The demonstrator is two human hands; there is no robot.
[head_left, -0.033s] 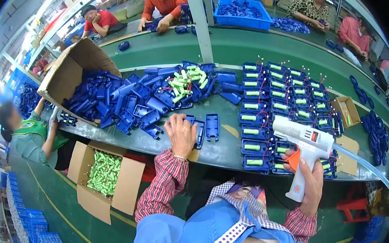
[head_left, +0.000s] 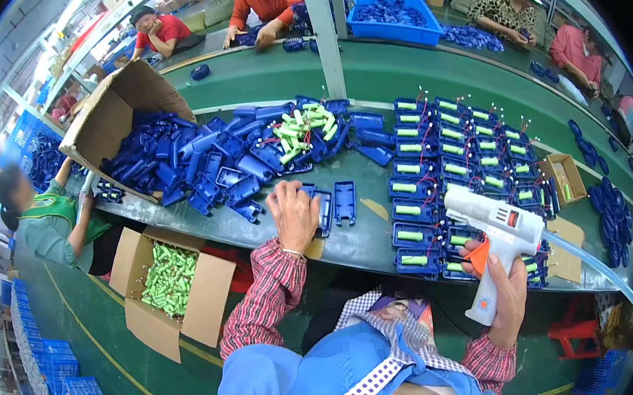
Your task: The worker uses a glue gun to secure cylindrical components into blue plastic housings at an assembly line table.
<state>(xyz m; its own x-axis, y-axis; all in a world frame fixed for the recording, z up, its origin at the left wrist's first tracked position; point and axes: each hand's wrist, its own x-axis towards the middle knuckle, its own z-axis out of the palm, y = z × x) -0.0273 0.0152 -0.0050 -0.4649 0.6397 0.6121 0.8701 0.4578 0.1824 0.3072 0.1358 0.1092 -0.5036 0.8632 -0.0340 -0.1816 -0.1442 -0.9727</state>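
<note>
My left hand (head_left: 295,215) is on the green bench, its bent fingers over a blue plastic shell (head_left: 308,188) that it mostly covers. Right beside it lie two more open shells, the nearer one (head_left: 324,213) partly behind my fingers and another (head_left: 345,203) standing apart. My right hand (head_left: 506,297) grips the handle of a white hot glue gun (head_left: 498,218) with an orange trigger (head_left: 478,256). A clear bluish glue stick (head_left: 594,268) sticks out of its back. The gun's nozzle points left above rows of blue shells (head_left: 413,235) holding light green battery cells and red wires.
A tipped cardboard box (head_left: 104,119) spills a heap of blue shells (head_left: 189,161), with loose green cells (head_left: 302,129) on top. Below the bench edge, an open carton (head_left: 212,301) holds many cells. A metal post (head_left: 327,42) rises behind. Co-workers sit across the green conveyor (head_left: 259,88).
</note>
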